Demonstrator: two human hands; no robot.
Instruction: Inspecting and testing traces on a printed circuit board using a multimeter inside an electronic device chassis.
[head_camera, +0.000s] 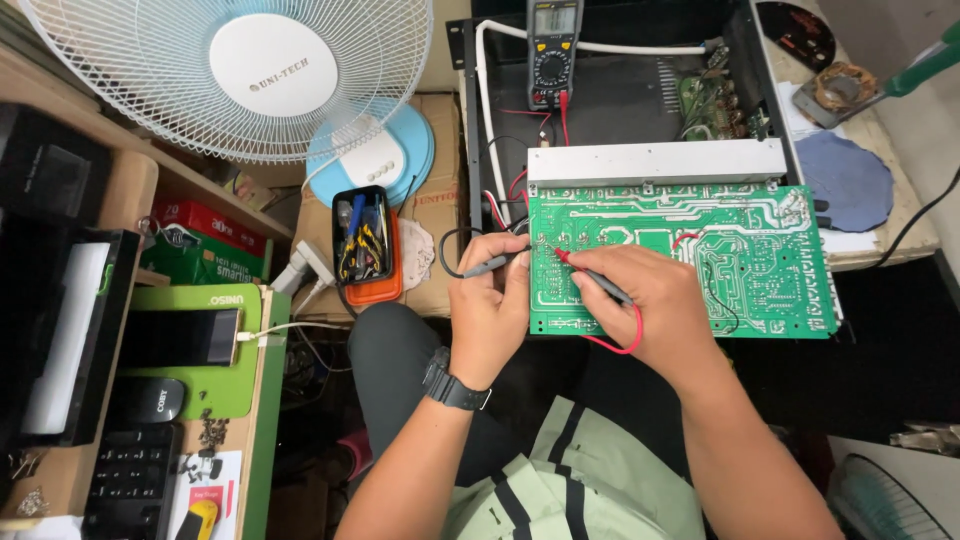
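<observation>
Both hands pinch probes over the green circuit board (690, 250), left hand (490, 300) gripping the black probe (492, 265), right hand (650, 300) the red probe (590, 272), tips converging at its left end

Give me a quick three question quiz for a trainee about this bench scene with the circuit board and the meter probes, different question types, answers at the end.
1. True or false: the right hand holds the red probe with its tip on the green circuit board.
2. Multiple choice: where does the multimeter sit? A) on the person's lap B) at the top of the open black chassis, beyond the board C) on the green mat at left
3. Fill in: the left hand holds the ____ probe.

Key
1. True
2. B
3. Black
</observation>
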